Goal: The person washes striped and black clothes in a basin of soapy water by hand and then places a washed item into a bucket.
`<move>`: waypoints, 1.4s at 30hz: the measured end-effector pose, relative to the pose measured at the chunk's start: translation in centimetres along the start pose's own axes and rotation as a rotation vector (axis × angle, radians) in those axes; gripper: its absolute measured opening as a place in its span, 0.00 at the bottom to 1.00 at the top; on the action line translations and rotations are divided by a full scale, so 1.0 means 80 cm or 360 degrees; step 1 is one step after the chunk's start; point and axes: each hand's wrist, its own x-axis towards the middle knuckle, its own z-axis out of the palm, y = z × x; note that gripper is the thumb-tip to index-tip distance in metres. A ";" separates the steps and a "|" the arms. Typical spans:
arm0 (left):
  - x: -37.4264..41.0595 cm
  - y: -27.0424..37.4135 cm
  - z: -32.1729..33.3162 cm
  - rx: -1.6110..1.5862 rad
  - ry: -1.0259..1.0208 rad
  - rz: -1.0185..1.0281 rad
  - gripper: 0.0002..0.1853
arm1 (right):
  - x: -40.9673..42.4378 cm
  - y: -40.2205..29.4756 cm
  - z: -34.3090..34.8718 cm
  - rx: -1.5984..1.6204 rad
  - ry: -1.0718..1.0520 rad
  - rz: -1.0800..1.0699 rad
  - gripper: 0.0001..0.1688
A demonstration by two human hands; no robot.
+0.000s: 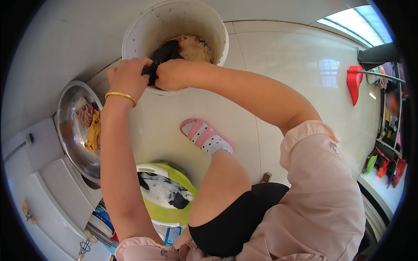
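Observation:
A dark, wet-looking cloth [167,51] hangs over the near rim of a white plastic bucket [138,34] and reaches down inside it. My left hand [130,75], with a gold bangle at the wrist, grips one side of the cloth at the rim. Close beside it, my right hand [174,74] is closed in a fist around the same cloth. Murky, brownish liquid [196,49] shows at the bucket's bottom, and dark stains mark its inner wall. Part of the cloth is hidden by my fingers.
Left of my forearm, a stainless steel basin [67,130] holds a yellow cloth [94,133] and a pinkish cloth [85,114]. Below, a green-and-white tub [166,215] contains suds and dark fabric [179,200]. A red dustpan [354,84] and a shelf rack [388,146] stand right.

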 end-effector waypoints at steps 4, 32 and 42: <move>-0.002 0.006 -0.005 0.0018 0.0104 0.0045 0.18 | 0.019 0.007 -0.014 0.0145 0.0043 0.0136 0.23; -0.028 -0.016 -0.005 -0.0633 0.0531 -0.0272 0.15 | 0.088 0.052 -0.110 0.1218 0.1193 0.0510 0.16; -0.073 -0.027 -0.004 -0.0956 0.0460 -0.0547 0.16 | 0.172 0.116 -0.038 0.1858 0.1035 0.0828 0.21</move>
